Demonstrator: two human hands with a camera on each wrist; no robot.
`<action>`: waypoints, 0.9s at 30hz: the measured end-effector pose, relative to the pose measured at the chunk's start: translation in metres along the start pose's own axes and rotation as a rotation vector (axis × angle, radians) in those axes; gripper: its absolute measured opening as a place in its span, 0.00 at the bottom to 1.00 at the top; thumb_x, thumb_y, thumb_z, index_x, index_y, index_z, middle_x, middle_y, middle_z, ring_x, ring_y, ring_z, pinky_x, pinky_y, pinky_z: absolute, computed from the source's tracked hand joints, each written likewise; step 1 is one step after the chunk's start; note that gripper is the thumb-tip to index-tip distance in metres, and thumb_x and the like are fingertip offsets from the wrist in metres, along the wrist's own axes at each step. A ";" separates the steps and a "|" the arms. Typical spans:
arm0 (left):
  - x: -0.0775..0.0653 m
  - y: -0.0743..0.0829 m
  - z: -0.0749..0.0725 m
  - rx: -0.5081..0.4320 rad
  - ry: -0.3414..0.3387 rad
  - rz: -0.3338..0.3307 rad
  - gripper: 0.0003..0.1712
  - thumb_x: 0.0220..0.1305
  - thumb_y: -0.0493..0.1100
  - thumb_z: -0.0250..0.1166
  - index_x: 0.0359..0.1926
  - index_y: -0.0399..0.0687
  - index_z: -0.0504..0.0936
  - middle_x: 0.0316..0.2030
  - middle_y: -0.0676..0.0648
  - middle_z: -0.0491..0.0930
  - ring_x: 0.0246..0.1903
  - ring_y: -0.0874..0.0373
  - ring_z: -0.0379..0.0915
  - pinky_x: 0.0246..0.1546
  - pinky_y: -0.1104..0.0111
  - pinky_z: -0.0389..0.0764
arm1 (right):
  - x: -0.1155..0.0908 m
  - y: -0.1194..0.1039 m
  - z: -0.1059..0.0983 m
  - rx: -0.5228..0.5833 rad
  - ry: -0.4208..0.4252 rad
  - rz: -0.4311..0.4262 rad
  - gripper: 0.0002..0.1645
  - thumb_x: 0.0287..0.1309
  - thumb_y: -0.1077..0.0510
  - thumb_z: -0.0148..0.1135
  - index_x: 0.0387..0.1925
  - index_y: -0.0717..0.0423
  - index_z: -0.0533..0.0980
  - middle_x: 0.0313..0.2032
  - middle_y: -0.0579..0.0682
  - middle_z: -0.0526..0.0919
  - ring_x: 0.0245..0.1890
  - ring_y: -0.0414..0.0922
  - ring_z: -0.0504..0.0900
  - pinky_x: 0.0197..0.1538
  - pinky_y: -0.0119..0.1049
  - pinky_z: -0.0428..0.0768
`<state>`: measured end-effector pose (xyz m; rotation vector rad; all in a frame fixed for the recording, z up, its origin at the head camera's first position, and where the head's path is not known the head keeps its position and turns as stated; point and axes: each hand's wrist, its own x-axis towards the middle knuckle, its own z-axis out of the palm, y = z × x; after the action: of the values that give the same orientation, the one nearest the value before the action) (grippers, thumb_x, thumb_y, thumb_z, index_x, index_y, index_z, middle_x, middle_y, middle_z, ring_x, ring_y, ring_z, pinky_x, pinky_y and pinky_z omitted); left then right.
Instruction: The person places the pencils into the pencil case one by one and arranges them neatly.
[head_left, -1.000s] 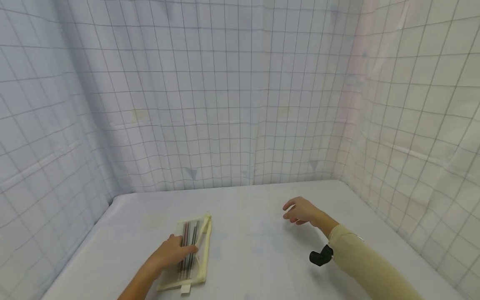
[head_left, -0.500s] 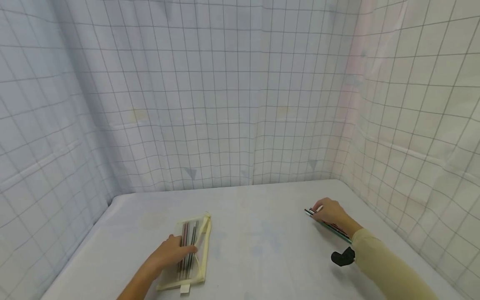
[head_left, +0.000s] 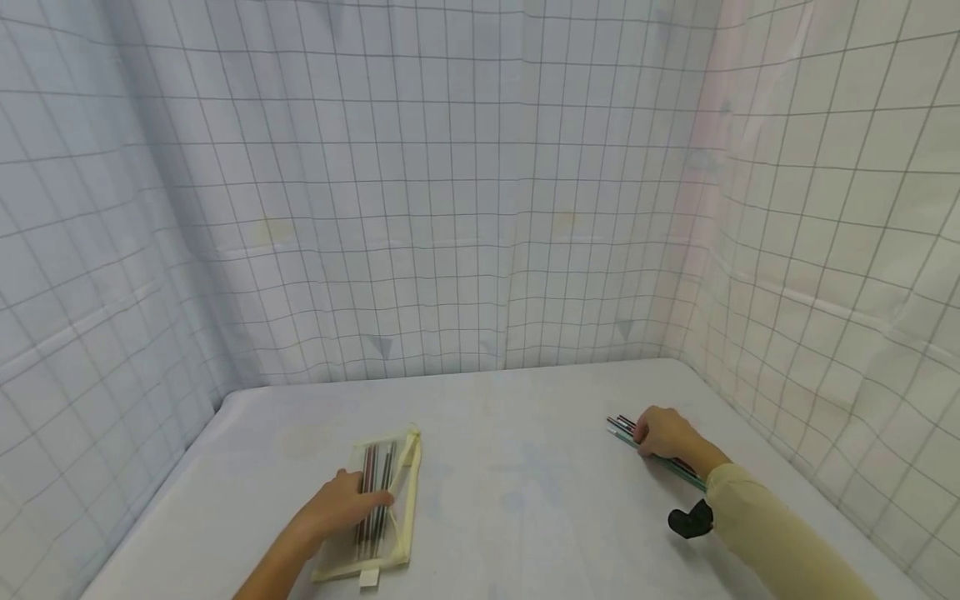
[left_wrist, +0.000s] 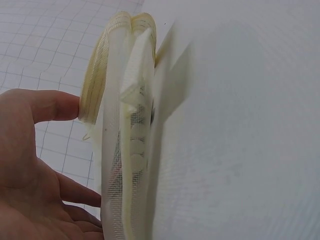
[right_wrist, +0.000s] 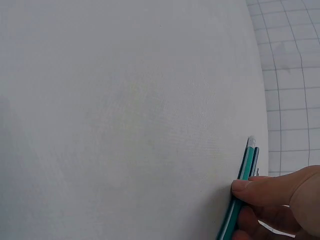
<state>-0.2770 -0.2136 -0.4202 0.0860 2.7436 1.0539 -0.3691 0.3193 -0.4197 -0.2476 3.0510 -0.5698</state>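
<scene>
On the left of the table lies a cream mesh zip pouch [head_left: 405,517] with several pencils [head_left: 378,467] showing through it. My left hand [head_left: 341,504] rests on it, fingers spread, the thumb towards the zip side. Up close, in the left wrist view, one digit touches the yellowish zip edge [left_wrist: 95,85], which stands raised, and others press the mesh side. At the right, my right hand [head_left: 667,435] pinches a small bunch of pencils. A green pencil [right_wrist: 245,172] lies under the thumb, with darker ones beside it; the palm hides part of the bunch.
A white sheet covers the table [head_left: 495,467]. White grid-patterned curtains [head_left: 480,208] hang behind it and along both sides. A black strap end [head_left: 692,520] dangles below the right sleeve [head_left: 772,525].
My right hand has moved right from mid-air to the pencils, which have come into view, and now holds them. The left hand and pouch stay nearly where they were.
</scene>
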 end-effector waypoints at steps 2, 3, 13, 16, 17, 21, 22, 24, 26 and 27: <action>0.000 0.000 -0.001 -0.006 -0.002 -0.001 0.55 0.67 0.61 0.65 0.66 0.11 0.59 0.68 0.10 0.47 0.68 0.14 0.43 0.64 0.27 0.54 | 0.000 -0.001 0.000 -0.009 0.002 -0.014 0.08 0.52 0.64 0.76 0.31 0.54 0.83 0.33 0.48 0.82 0.35 0.48 0.77 0.42 0.51 0.79; 0.000 0.000 -0.001 -0.010 -0.002 0.000 0.55 0.67 0.61 0.65 0.67 0.11 0.59 0.68 0.10 0.47 0.68 0.14 0.43 0.64 0.27 0.54 | 0.000 -0.001 0.000 -0.013 0.003 -0.019 0.07 0.52 0.65 0.75 0.31 0.54 0.83 0.33 0.48 0.82 0.35 0.48 0.77 0.42 0.51 0.79; 0.001 0.001 -0.001 -0.009 -0.005 -0.008 0.55 0.66 0.61 0.65 0.67 0.11 0.59 0.68 0.10 0.47 0.69 0.14 0.42 0.64 0.27 0.53 | 0.000 -0.009 -0.003 -0.009 -0.006 -0.030 0.08 0.51 0.65 0.73 0.34 0.56 0.82 0.36 0.50 0.81 0.36 0.49 0.77 0.43 0.50 0.79; 0.001 0.001 -0.001 -0.010 -0.005 -0.005 0.55 0.66 0.61 0.65 0.67 0.11 0.59 0.68 0.10 0.47 0.69 0.14 0.41 0.65 0.27 0.53 | 0.003 -0.013 -0.005 -0.004 -0.003 -0.029 0.08 0.51 0.64 0.73 0.35 0.57 0.82 0.39 0.52 0.82 0.38 0.50 0.78 0.43 0.50 0.80; 0.001 0.001 -0.001 -0.010 -0.005 -0.003 0.55 0.66 0.60 0.65 0.67 0.11 0.59 0.68 0.10 0.48 0.69 0.14 0.41 0.65 0.27 0.53 | 0.003 -0.014 -0.006 -0.002 -0.003 -0.029 0.08 0.51 0.64 0.73 0.35 0.57 0.83 0.40 0.52 0.83 0.38 0.50 0.78 0.43 0.50 0.80; 0.001 0.001 -0.002 -0.003 -0.006 0.000 0.54 0.66 0.60 0.65 0.67 0.11 0.60 0.68 0.10 0.48 0.69 0.15 0.40 0.65 0.27 0.53 | 0.007 -0.020 -0.007 0.010 -0.002 -0.032 0.08 0.52 0.64 0.72 0.36 0.56 0.84 0.42 0.52 0.84 0.39 0.49 0.79 0.44 0.49 0.81; 0.001 0.001 -0.001 -0.002 -0.006 0.000 0.54 0.66 0.60 0.65 0.67 0.11 0.60 0.68 0.11 0.48 0.69 0.15 0.40 0.65 0.27 0.53 | 0.008 -0.022 -0.008 0.015 -0.003 -0.040 0.08 0.51 0.64 0.72 0.36 0.57 0.84 0.42 0.52 0.84 0.39 0.49 0.79 0.44 0.50 0.81; 0.001 0.000 -0.001 0.002 -0.006 -0.003 0.55 0.66 0.60 0.65 0.67 0.11 0.59 0.68 0.11 0.48 0.70 0.15 0.40 0.65 0.27 0.52 | 0.009 -0.027 -0.009 0.026 -0.005 -0.040 0.08 0.51 0.65 0.71 0.36 0.57 0.84 0.41 0.52 0.84 0.38 0.49 0.79 0.43 0.49 0.81; 0.001 0.000 -0.001 0.000 -0.008 -0.007 0.55 0.66 0.61 0.65 0.67 0.11 0.58 0.69 0.11 0.47 0.70 0.16 0.39 0.65 0.28 0.51 | 0.009 -0.032 -0.010 0.038 -0.009 -0.045 0.08 0.51 0.65 0.71 0.37 0.58 0.85 0.39 0.51 0.85 0.38 0.49 0.80 0.42 0.49 0.82; 0.001 0.000 -0.001 0.002 -0.008 -0.009 0.56 0.66 0.61 0.65 0.67 0.11 0.58 0.69 0.11 0.47 0.70 0.16 0.39 0.65 0.28 0.51 | 0.009 -0.035 -0.011 0.045 -0.008 -0.050 0.08 0.51 0.65 0.71 0.36 0.58 0.85 0.39 0.51 0.84 0.37 0.49 0.80 0.42 0.48 0.82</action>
<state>-0.2782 -0.2140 -0.4195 0.0781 2.7352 1.0469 -0.3736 0.2898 -0.3971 -0.3245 3.0283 -0.6373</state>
